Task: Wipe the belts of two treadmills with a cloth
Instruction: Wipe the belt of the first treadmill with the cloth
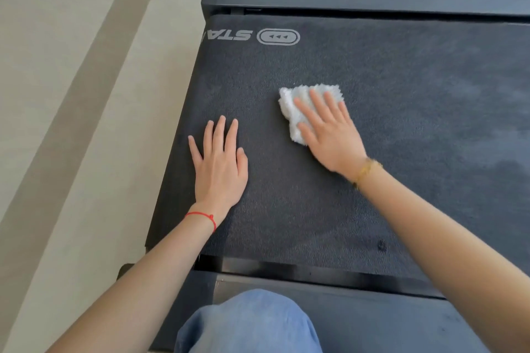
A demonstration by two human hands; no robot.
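The dark treadmill belt [372,123] fills most of the view, with a white logo [278,37] printed near its far edge at about 11 o'clock. The right hand [329,135] lies flat with fingers straight and slightly spread, pressing a folded white cloth [295,103] onto the belt just above the middle of the view; the cloth shows beyond the fingertips toward 12 o'clock. The left hand [220,163] rests palm down on the bare belt, fingers straight and a little apart, at 9 o'clock from the cloth and clear of it. A red string [202,216] circles the left wrist, a gold bracelet [365,170] the right. A knee in blue denim [249,321] sits at 6 o'clock. Pale floor [71,94] lies to the left.
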